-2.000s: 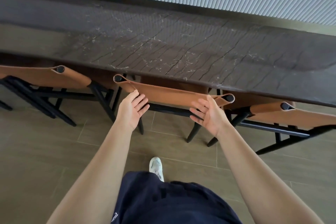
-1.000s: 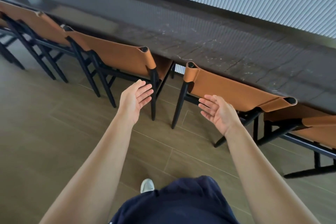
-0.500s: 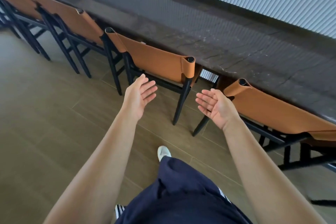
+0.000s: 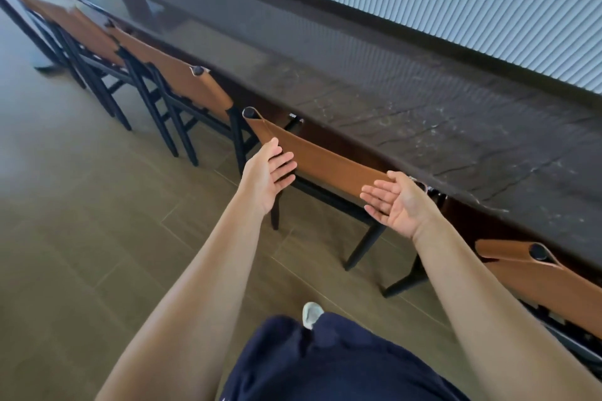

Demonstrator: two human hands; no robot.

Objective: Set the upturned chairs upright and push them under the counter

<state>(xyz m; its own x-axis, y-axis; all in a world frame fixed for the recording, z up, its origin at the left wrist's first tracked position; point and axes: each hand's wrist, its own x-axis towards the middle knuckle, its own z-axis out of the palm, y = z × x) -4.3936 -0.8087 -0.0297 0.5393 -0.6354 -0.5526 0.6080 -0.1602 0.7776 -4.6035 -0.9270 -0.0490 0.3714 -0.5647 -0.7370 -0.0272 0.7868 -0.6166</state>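
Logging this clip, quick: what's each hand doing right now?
Left hand: open, fingers straight, at the chair back, gripping nothing.
Right hand: open, palm up, holding nothing.

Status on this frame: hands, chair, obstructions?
Left hand open, right hand open, both at the chair back, no grip. It stands upright at the counter edge. Nothing seen blocking.

The back of the nearest chair (image 4: 325, 163) is smooth tan leather (or something like it), softly sheened; its frame (image 4: 329, 198) is satin black. The counter (image 4: 423, 127) is dark, pale-veined stone, faintly glossy. The floor (image 4: 81, 205) shows matt wood-grain planks.
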